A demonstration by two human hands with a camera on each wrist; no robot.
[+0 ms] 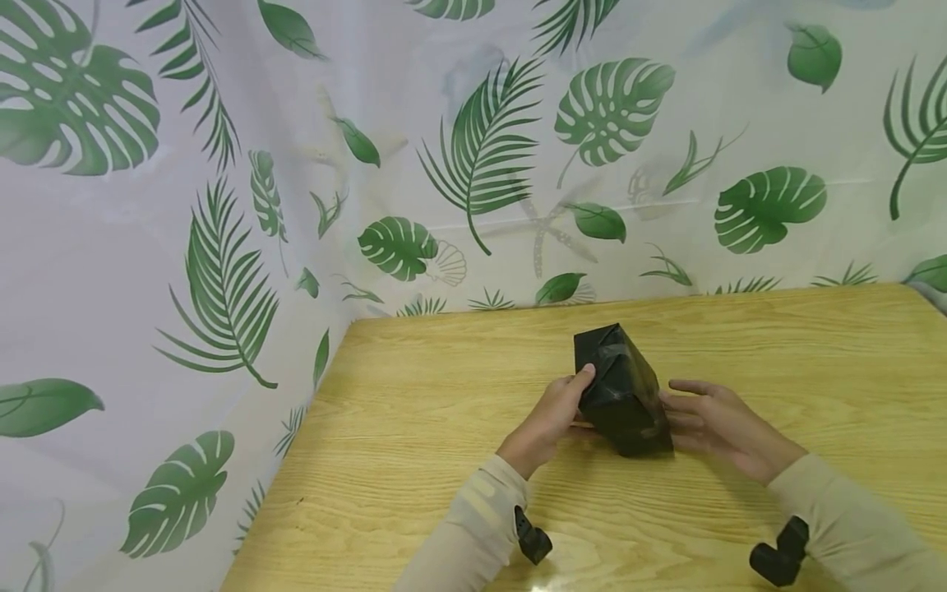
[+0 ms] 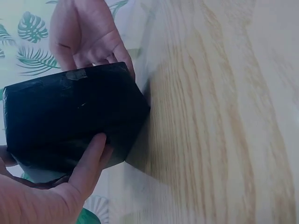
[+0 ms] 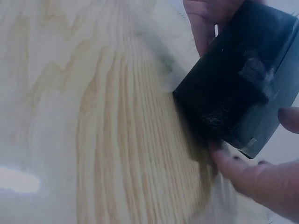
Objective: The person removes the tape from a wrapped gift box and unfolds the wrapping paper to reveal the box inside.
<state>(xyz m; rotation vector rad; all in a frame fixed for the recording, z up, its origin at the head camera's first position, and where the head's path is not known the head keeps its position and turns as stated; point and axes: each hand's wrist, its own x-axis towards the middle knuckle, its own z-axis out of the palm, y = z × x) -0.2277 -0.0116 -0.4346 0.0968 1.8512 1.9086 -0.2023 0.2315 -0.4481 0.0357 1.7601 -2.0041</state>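
Basically, box (image 1: 625, 403) sits tilted between 2 hands, at 2 o'clock from left hand (image 1: 549, 421), 10 o'clock from right hand (image 1: 728, 432). Left grips it, thumb on 1 face. Right fingers loosely extended beside box; can't tell if touching.

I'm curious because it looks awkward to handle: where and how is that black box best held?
Probably by two opposite sides, coming from left and right: the black box is tilted, flat-faced and shows no handle. The left hand grips its left side; the right hand is at its right.
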